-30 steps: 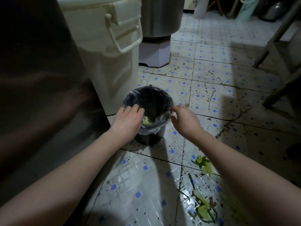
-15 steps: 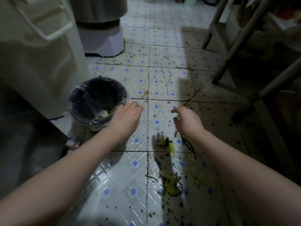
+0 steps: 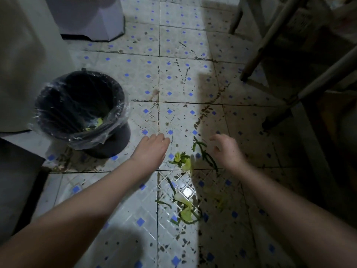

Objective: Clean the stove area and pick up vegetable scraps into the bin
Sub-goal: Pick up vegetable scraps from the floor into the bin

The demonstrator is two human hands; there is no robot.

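Note:
A small black bin [image 3: 58,89] lined with a clear bag stands on the tiled floor at the left, with a few yellow-green scraps inside. Green and yellow vegetable scraps [image 3: 183,161] lie on the floor between my hands, and a dark green stalk [image 3: 202,151] lies just right of them. A second clump of scraps [image 3: 185,209] lies nearer to me. My left hand [image 3: 152,149] hovers over the floor right of the bin, fingers relaxed and holding nothing. My right hand [image 3: 226,149] hovers beside the stalk with fingers loosely spread and nothing in it.
A large cream container [image 3: 25,55] rises behind the bin. A white pedestal base [image 3: 90,20] stands at the top left. Slanted wooden legs [image 3: 270,35] and a dark frame crowd the right side. The tiled floor [image 3: 135,84] is speckled with dirt.
Both hands have left the bin's rim and moved right and toward me, over the scraps on the floor. The view has swung so the bin now lies to the left.

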